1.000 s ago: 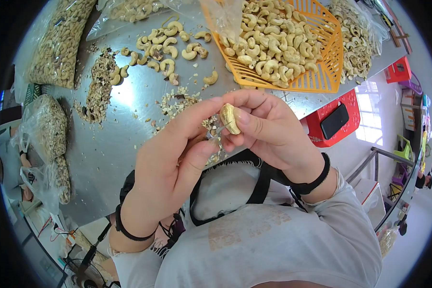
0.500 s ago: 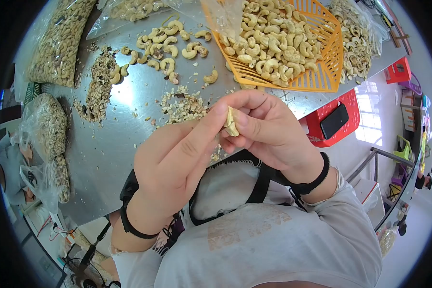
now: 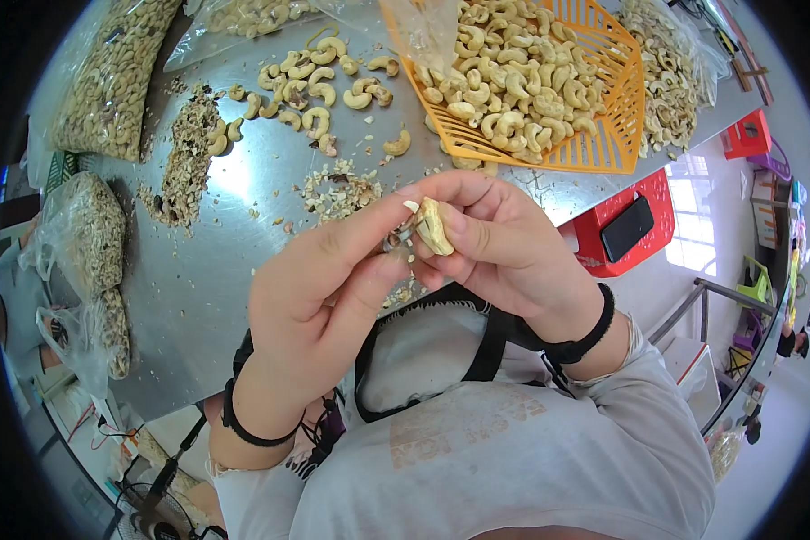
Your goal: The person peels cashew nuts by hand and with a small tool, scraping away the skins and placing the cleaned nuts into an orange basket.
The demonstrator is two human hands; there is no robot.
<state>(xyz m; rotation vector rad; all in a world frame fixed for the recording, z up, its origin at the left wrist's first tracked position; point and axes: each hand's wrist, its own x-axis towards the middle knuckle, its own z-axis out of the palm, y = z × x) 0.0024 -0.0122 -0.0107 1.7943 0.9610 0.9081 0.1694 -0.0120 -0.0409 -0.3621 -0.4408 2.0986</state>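
Note:
My right hand (image 3: 504, 229) pinches a pale cashew nut (image 3: 433, 227) between thumb and fingers. Close against it on the left is my left hand (image 3: 328, 283), its fingers curled. Between the left thumb and forefinger shows a small greyish, shiny thing (image 3: 400, 237), too small to make out. A tiny white flake (image 3: 411, 206) sits at the left forefinger's tip, beside the nut. Just beyond the hands lies a pile of pale nut crumbs (image 3: 342, 193) on the metal table (image 3: 261, 184). Farther back are several loose cashews (image 3: 315, 119).
An orange slotted basket (image 3: 616, 144) full of cashews stands at the back right, beside a bag of nuts (image 3: 666, 99). Darker scraps (image 3: 189, 162) lie at left. Bags (image 3: 108, 99) line the left edge. A phone (image 3: 627, 229) rests on a red stool (image 3: 594, 256).
The left thumb has dropped away from the forefinger, widening the gap between them. More of the cashew shows now, and a white flake has appeared beside it. The right hand has barely moved.

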